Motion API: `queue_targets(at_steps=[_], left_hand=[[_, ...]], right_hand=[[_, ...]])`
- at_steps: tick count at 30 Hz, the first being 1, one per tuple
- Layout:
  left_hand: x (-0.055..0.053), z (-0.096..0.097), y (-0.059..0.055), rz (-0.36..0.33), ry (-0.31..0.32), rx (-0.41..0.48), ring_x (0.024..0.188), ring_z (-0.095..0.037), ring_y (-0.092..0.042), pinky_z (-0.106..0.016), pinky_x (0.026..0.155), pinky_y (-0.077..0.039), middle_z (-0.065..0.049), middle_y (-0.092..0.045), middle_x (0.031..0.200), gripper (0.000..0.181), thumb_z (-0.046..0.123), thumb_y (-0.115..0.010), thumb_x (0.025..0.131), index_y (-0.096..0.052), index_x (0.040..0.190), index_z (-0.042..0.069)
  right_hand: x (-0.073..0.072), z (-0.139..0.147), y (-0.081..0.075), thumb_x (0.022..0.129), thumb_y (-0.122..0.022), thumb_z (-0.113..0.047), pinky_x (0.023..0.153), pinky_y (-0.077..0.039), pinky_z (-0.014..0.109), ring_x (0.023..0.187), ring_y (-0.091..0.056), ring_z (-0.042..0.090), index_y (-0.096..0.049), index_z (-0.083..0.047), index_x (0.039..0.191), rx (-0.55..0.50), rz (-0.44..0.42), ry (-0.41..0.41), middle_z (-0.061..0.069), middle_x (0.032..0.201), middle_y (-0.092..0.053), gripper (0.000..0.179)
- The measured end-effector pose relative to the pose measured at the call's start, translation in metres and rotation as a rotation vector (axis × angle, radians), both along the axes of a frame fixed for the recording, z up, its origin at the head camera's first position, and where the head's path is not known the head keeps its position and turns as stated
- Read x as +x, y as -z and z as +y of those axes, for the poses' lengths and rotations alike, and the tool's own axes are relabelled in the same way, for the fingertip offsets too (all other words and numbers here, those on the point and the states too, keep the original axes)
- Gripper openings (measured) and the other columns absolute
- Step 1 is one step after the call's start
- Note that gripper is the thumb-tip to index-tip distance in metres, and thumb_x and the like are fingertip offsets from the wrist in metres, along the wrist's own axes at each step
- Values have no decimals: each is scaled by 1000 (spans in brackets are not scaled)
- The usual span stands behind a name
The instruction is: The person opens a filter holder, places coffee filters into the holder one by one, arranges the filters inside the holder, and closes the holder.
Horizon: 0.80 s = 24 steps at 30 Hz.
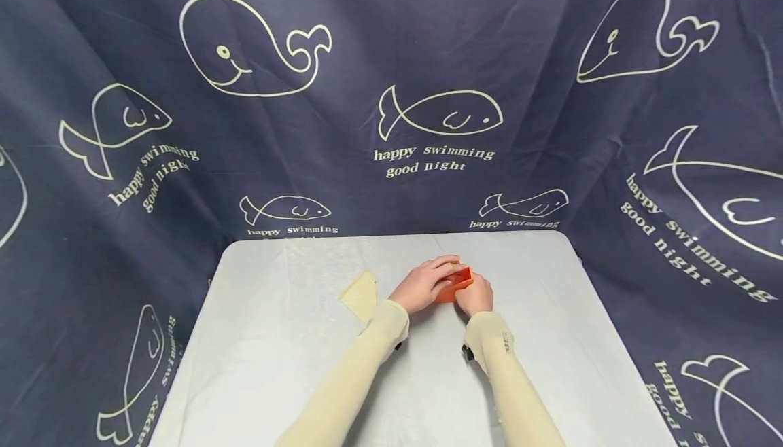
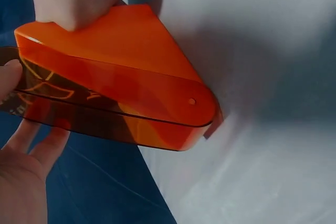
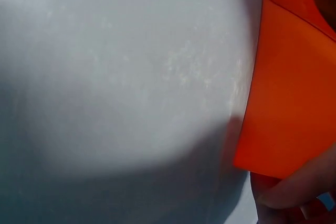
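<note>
Pinching the see-through lid (image 2: pixel 157 93) of an orange box (image 2: pixel 121 35), the left hand (image 1: pixel 422 286) sets its thumb against one face and its fingers against the other, at the end away from a small round dot (image 2: pixel 191 101) near the lid's rounded tip. The right hand (image 1: pixel 477 295) grips the box at its right, its fingers curled over the edge. The box is held between the two hands above or on the pale worktop (image 1: pixel 275 365); I cannot tell whether its underside touches. The lid stands at an angle to the body, with a gap between them. To the left of the box, well apart from it, a cream piece (image 1: pixel 361 295) with a crease lies on the worktop, near the left sleeve (image 1: pixel 367 352). The right sleeve (image 1: pixel 508 365) runs back from the box on the near side. Behind the box and worktop hangs a dark blue curtain (image 1: pixel 342 162) printed with white whales, fish and lettering.
</note>
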<state>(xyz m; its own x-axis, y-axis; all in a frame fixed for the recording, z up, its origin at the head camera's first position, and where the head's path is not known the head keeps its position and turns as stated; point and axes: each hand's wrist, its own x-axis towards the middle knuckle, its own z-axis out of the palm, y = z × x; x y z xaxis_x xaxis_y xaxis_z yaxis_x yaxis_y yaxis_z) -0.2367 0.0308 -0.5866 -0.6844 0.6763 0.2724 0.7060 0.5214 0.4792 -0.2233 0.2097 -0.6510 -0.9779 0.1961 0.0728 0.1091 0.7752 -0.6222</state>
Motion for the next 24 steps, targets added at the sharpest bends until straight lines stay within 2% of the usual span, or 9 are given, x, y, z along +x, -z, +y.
queue_targets(at_steps=[5,10,15,19,24], left_hand=[[2,-7,1,-23,-19,34,139,-16,-54,-36,115,-45,7,-51,156,41,26,-62,105,-60,146,28],[4,-13,2,-36,-64,123,136,-11,-56,-32,112,-47,10,-55,150,35,30,-69,101,-66,135,23],[4,-19,4,14,-128,212,128,-10,-60,-31,106,-51,8,-61,140,30,38,-69,100,-66,125,22],[5,-29,8,48,-194,269,117,-14,-65,-32,100,-53,1,-65,130,27,32,-68,101,-65,122,16],[8,-41,8,-24,-269,294,108,-13,-66,-32,94,-55,2,-66,128,27,31,-65,103,-60,126,18]], right_hand=[[0,-5,1,80,-64,0,84,-56,55,88,-71,43,-74,5,103,-35,-34,26,23,94,-75,26],[2,-8,-2,78,-64,1,88,-56,55,92,-71,42,-72,6,106,-69,-75,57,24,99,-75,30],[2,-8,-5,77,-63,2,91,-56,55,95,-71,42,-71,7,109,-67,-104,77,25,103,-75,33],[2,-8,-6,78,-61,3,94,-55,55,99,-71,42,-70,7,114,-91,-129,87,25,107,-74,37],[3,-8,-9,80,-60,5,99,-54,56,105,-69,42,-68,7,121,-141,-163,100,26,114,-72,41]])
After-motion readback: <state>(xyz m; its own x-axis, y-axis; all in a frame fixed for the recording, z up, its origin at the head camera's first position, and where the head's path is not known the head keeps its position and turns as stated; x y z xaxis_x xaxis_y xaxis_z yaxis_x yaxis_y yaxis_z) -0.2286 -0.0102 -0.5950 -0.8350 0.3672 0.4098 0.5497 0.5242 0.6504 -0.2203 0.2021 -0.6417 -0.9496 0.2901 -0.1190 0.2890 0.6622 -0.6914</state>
